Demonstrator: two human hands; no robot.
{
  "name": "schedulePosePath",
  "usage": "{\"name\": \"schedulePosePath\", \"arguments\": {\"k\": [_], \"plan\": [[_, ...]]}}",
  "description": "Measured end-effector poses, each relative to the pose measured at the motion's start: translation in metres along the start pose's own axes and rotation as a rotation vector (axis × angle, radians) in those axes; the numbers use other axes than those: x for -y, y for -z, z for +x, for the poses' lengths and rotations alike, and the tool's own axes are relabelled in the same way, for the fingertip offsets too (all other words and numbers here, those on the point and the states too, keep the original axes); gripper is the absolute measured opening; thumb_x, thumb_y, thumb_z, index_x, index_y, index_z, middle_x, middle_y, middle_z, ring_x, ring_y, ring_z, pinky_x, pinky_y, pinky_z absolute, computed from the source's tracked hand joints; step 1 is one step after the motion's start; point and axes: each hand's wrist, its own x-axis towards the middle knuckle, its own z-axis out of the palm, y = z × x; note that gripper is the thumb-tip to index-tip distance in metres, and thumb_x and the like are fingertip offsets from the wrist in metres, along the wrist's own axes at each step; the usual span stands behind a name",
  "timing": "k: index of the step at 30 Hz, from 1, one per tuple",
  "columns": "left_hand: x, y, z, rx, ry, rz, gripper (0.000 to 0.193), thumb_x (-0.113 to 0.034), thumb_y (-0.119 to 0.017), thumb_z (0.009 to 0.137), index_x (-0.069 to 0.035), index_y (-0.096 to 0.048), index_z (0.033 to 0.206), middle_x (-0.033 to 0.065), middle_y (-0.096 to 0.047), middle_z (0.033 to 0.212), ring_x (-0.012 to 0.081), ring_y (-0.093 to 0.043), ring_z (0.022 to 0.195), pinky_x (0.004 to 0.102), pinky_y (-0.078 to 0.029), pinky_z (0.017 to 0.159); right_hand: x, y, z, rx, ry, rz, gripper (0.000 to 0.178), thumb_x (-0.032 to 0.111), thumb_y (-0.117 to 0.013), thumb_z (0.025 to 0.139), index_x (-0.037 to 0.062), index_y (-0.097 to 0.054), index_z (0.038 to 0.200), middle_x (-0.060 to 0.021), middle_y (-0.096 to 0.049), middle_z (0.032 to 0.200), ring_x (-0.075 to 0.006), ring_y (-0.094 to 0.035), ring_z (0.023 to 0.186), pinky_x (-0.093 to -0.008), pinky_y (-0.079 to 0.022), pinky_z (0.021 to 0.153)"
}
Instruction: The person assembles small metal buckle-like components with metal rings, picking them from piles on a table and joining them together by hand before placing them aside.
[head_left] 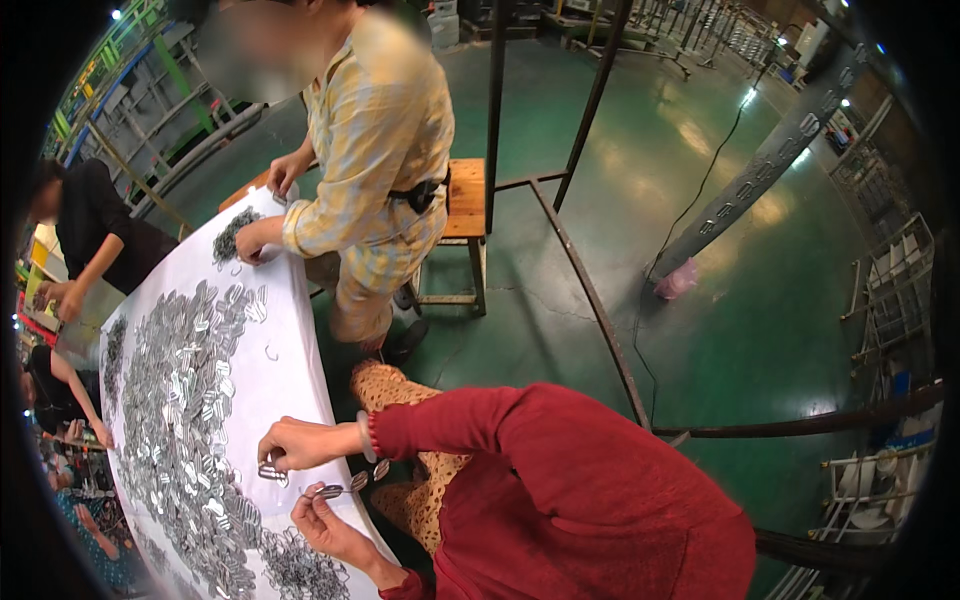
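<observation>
My right hand (296,444), with a pale bracelet at the red cuff, is closed in a pinch over the white table. Its fingers grip a small shiny slotted metal piece (270,471) near the tabletop. Nearer the table edge, my left hand (328,528) pinches another oval slotted metal piece (326,492). Beside that, similar oval pieces (359,481) trail in a row past the edge; how they are joined is too small to tell. A large heap of flat silvery pieces (190,400) lies beyond my hands, and thin bent wire pieces (300,565) are piled beside my left hand.
A co-worker in a yellow checked shirt (375,130) works along the same table (290,360) at a dark wire pile (235,235). Other people (95,225) stand across it. Behind are a wooden stool (467,200), a dark metal frame (590,290) and a grey post (750,180).
</observation>
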Motion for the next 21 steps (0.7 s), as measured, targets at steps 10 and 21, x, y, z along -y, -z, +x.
{"name": "schedulePosePath", "arguments": {"k": [10,21], "plan": [[-0.008,-0.006,0.022,0.024,0.008,0.011,0.018,-0.017,-0.051,0.096,0.001,-0.051,0.097,0.0049,-0.056,0.088,0.0110,-0.052,0.080,0.0250,-0.042,0.073,0.073,0.028,-0.038,-0.087,0.052,0.054,0.018,0.000,-0.058,0.068,-0.0069,-0.060,0.085,-0.0131,-0.063,0.067,-0.0190,-0.060,0.059,-0.0303,-0.047,0.056],[0.015,0.027,0.032,-0.026,-0.206,0.185,0.032,-0.016,-0.050,0.095,0.006,-0.048,0.118,0.0170,-0.055,0.115,0.0235,-0.052,0.108,0.0336,-0.039,0.095,0.094,0.024,-0.042,-0.176,-0.124,0.282,0.020,0.004,-0.062,0.068,-0.0066,-0.065,0.085,-0.0124,-0.066,0.068,-0.0150,-0.062,0.061,-0.0275,-0.050,0.058]]}}
